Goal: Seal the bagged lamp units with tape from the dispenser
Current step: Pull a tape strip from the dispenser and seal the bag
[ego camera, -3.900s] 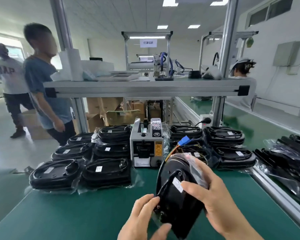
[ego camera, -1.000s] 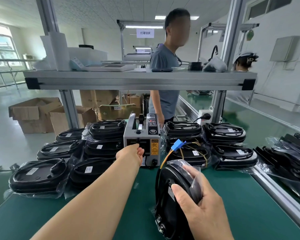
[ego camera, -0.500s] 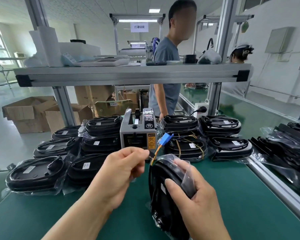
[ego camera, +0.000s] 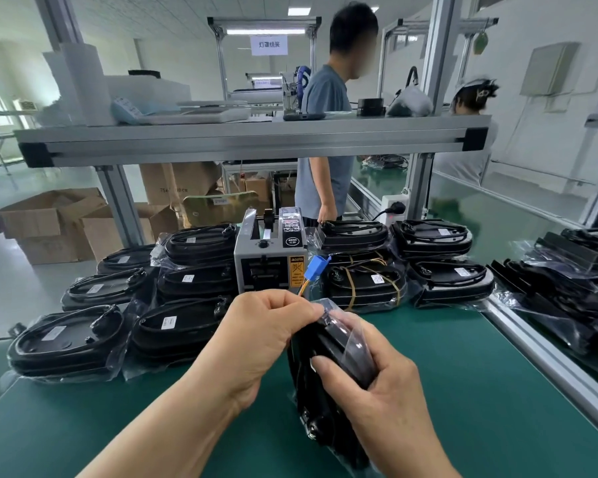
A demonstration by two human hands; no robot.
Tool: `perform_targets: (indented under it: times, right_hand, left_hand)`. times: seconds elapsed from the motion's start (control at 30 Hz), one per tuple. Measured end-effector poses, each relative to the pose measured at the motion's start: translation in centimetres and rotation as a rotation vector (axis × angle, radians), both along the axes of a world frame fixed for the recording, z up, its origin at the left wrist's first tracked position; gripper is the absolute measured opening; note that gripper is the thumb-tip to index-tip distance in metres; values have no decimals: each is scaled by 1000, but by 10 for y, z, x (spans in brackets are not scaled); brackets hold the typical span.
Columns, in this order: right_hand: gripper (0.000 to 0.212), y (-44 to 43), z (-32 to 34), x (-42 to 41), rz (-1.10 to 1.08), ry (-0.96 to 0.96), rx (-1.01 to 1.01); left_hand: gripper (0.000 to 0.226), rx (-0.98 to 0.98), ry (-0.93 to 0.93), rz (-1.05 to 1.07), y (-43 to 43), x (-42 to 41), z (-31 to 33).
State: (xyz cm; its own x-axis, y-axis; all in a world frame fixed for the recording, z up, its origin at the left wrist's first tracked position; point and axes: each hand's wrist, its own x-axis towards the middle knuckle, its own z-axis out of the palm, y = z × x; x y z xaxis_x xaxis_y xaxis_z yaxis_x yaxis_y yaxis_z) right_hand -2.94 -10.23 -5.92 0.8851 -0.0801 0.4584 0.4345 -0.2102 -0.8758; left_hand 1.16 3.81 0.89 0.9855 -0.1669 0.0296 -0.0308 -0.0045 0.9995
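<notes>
A black lamp unit in a clear plastic bag stands on edge on the green table. My right hand grips its upper side and holds the folded bag flap down. My left hand has its fingers curled and pinches a clear strip of tape at the bag's top. A blue connector on orange wires sticks up behind the unit. The grey tape dispenser stands just beyond my hands.
Stacks of bagged lamp units lie left of the dispenser, more bagged units to its right and on the far right bench. An aluminium shelf spans overhead. A person stands behind the dispenser; cardboard boxes sit on the floor.
My left hand reached to the dispenser, drew back with a strip of tape, and now holds it at the top of the bag. My right hand kept its grip on the unit.
</notes>
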Motion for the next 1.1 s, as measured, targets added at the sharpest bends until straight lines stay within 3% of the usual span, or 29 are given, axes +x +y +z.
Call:
perform_targets:
  times: [0.87,1.1]
  right_hand:
    - [48,-1,-8,-1,-29,36,-44]
    - [47,-2,-8,0,-47,40,-35]
  left_hand:
    - [15,61,-57,117,-3,-2,-9]
    - [27,-54,14,37,-2,-3,-6]
